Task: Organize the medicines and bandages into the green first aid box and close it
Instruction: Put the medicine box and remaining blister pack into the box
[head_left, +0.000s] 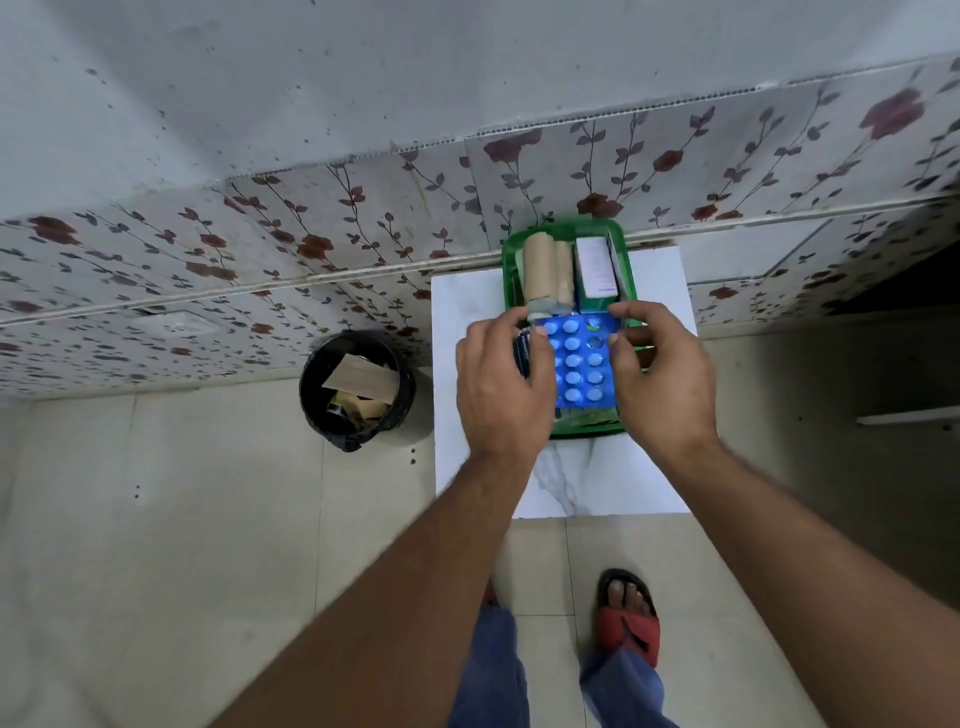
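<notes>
Green first aid box (511, 249) sat open on the white marble-pattern table (660, 467), toward its far edge, close to the floral wall (260, 249). Far half of the box held two tan bandage rolls (545, 273) lying side by side on the left and a white-and-green medicine carton (597, 273) on the right, touching the rolls.

You had both hands over the near half of the box. Your left hand (501, 384) and right hand (662, 374) pinched a blue blister pack (579, 361) between them by its left and right edges, thumbs and fingertips closed on it, pack face up. Two pockets near its far right corner looked popped, the rest still held round tablets. Couldn't tell whether the pack rested on the contents below or was held just above them. A dark item (522, 353) sat under your left fingers; too hidden to identify. No lid could be made out.

Off the table, left side, a black bin (358, 387) stood on the tiled floor with cardboard scraps inside. Your right foot in a red sandal (628, 618) was on the floor by the table's near edge.
</notes>
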